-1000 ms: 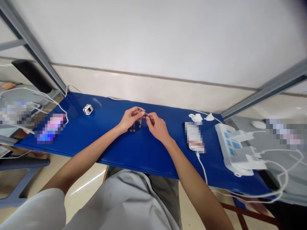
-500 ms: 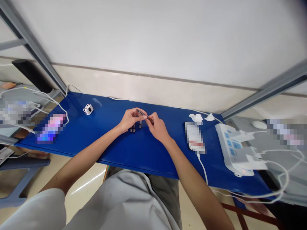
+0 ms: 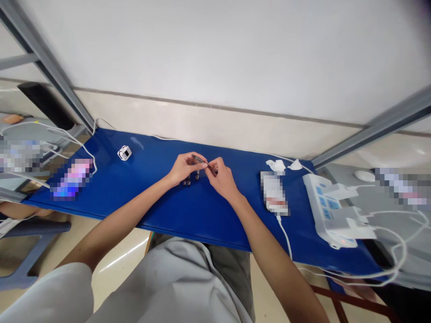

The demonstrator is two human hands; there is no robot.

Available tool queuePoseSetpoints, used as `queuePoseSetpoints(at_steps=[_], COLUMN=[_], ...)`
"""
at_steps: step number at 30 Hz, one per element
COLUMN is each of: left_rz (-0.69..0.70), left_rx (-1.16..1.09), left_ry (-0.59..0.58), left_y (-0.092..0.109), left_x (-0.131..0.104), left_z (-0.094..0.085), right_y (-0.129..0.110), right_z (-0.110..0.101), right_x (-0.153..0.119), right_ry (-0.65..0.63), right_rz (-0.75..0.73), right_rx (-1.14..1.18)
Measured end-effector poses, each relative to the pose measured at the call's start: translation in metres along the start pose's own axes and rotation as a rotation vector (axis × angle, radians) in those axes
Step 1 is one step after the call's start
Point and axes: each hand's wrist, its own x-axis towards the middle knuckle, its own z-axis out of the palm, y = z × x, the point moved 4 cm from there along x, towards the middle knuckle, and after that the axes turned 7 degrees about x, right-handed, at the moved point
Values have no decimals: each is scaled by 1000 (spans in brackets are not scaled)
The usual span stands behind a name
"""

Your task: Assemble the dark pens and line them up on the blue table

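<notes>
Phone [image 3: 72,179], blurred into coloured blocks, is lying near the left end of a long blue table [image 3: 208,215]. To its right, towards the wall, a small white cube-like device [image 3: 125,153] with a dark square on its side is sitting alone. Near the table's middle, a person's bare left hand [image 3: 182,170] is pinching a slim dark piece [image 3: 199,158] between thumb and fingers. Small dark parts [image 3: 187,182] are showing just below that hand; the view is not revealing whether they are resting on the table. The right hand [image 3: 221,179] is meeting the left, its thumb and fingertips closing together on the slim piece's right end. Further right, crumpled white tissues [image 3: 276,166] are lying beyond a second phone [image 3: 275,193], also blurred, which is trailing a white cable [image 3: 285,235]. At the far right, a white power strip [image 3: 316,206] is holding several plugs.
</notes>
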Motion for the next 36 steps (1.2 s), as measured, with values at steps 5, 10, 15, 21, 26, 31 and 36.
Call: queuePoseSetpoints(at_steps=[5,10,15,21,26,31,36], left_rz=[-25,-53,-43,-44,-38,-40,-42], left_rx=[-4,-1,8,13,4,4,-2], left_ry=[23,55,58,70,79,86,93], left_y=[1,0,-2,-1,2,1,2], left_x=[-1,-2,0,0,0,0,0], left_z=[-1,0,-1,-2,-3,-3,-3], right_y=[-8,-4,-9,-7,-10,-11,-12], right_z=[-2,-4,-1,-4,-3,-4,-5], right_x=[1,3,2,3,2,2,3], right_ry=[-41,34,-20,21,-14,24,6], right_rz=[-97,-51,-152,-101,-160,-83,-138], right_rx=[-53,-50,-60,-45,-56,-39,-46])
